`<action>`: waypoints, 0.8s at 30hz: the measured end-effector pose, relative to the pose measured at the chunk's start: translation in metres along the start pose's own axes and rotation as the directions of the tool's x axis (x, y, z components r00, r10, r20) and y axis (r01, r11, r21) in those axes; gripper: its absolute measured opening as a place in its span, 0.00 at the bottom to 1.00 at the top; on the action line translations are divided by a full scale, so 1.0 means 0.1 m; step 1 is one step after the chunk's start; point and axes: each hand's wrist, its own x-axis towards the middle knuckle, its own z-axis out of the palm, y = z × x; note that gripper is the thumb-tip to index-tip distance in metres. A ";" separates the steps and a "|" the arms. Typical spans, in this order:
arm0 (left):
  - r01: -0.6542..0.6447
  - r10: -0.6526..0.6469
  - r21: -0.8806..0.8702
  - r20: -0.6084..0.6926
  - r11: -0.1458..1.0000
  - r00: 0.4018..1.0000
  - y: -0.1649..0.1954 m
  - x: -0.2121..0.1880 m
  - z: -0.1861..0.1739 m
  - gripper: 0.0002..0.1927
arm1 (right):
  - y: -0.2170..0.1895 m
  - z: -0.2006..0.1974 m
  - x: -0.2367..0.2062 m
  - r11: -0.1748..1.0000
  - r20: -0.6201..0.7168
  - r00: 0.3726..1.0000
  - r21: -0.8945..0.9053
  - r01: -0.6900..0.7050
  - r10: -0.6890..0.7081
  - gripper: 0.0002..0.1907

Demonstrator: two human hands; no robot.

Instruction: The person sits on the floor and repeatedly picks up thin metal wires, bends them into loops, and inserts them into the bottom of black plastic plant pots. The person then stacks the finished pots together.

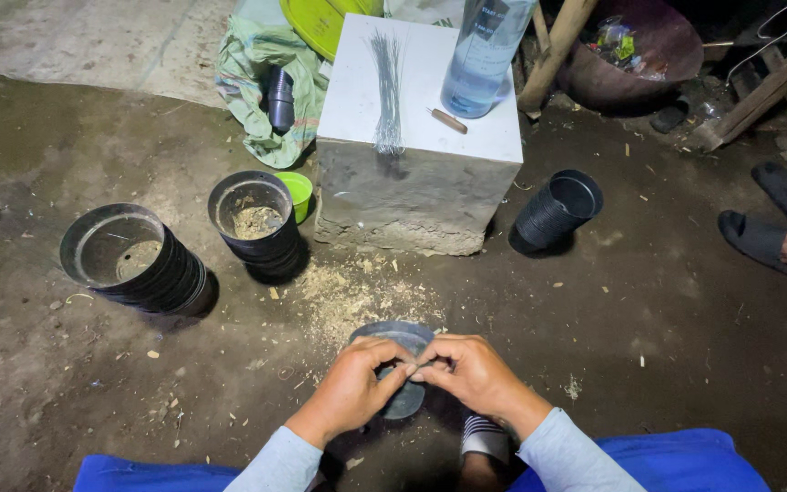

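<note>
Meanwhile, both hands, left hand [350,387] and right hand [471,372], pinch one black pot [403,369]; three pot stacks [138,264] wait, wire bundle [386,91] barely used.

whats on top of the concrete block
On the block lies a white board bearing a bundle of thin wires, a clear bottle and a small brown stick. The board hides the block's top face.

The person's left hand [350,387] and right hand [474,375] are bare, without gloves or rings. Long light grey-blue sleeves [568,456] reach the wrists, above bright blue trousers [685,460] along the frame's lower edge.
</note>
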 end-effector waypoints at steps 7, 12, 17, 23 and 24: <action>0.140 -0.142 0.029 0.069 0.990 0.987 0.01 0.02 -0.03 0.06 | -0.08 0.00 -0.03 0.986 0.006 0.989 -0.072 0.148 -0.148 0.08; 0.285 -0.288 0.046 0.082 0.957 0.954 -0.08 0.01 0.00 0.05 | -0.03 0.05 -0.03 0.953 -0.001 0.969 -0.179 0.243 -0.247 0.09; 0.478 -0.426 -0.370 0.218 0.796 0.878 -0.25 -0.01 0.15 0.04 | 0.09 0.07 -0.05 0.960 0.019 0.970 -0.141 0.243 -0.243 0.07; 0.382 -0.393 -0.309 0.030 0.871 0.919 -0.31 -0.03 0.28 0.05 | 0.21 0.07 0.02 0.999 -0.016 0.999 -0.002 0.039 -0.039 0.07; 0.350 -0.366 -0.247 -0.023 0.904 0.930 -0.30 -0.04 0.29 0.05 | 0.21 0.06 0.03 1.000 -0.013 1.000 0.028 -0.010 0.010 0.07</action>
